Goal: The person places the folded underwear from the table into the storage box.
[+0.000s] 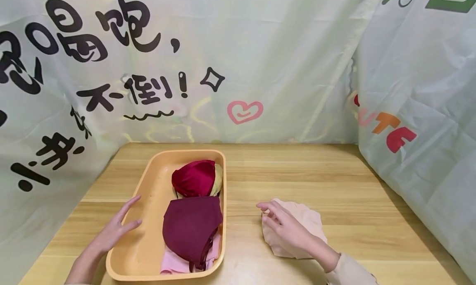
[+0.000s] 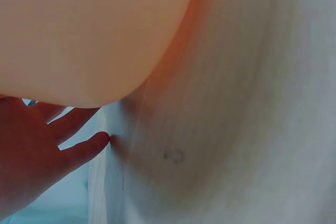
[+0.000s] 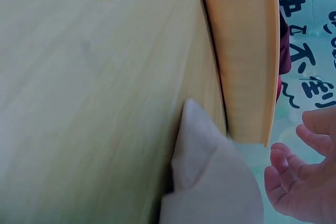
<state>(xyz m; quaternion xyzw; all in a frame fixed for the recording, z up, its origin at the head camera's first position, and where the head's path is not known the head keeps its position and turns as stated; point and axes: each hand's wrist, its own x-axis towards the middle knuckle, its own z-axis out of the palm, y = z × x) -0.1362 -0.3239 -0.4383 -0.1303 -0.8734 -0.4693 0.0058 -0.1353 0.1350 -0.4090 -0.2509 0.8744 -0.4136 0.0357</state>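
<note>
My left hand (image 1: pixel 111 231) is at the left rim of an orange plastic tray (image 1: pixel 146 252), fingers spread and the thumb reaching over the tray in the head view. In the left wrist view, its fingers (image 2: pixel 86 149) lie beside the tray's outer wall. My right hand (image 1: pixel 288 231) hovers over a pale pink, wavy-edged folded garment (image 1: pixel 308 217) on the table, its fingers loosely bent and holding nothing. Along the tray's right side lie a shiny red bra (image 1: pixel 195 177), a folded plum garment (image 1: pixel 191 219) with thin straps, and light pink cloth (image 1: pixel 172 262) partly hidden beneath it.
The tray stands on a wood-grain table (image 1: pixel 282 165). Pale fabric sheets (image 1: pixel 290 70) with printed lettering and a pink heart hang behind the table and along both sides. A yellowish cloth (image 1: pixel 217 179) shows beside the red bra.
</note>
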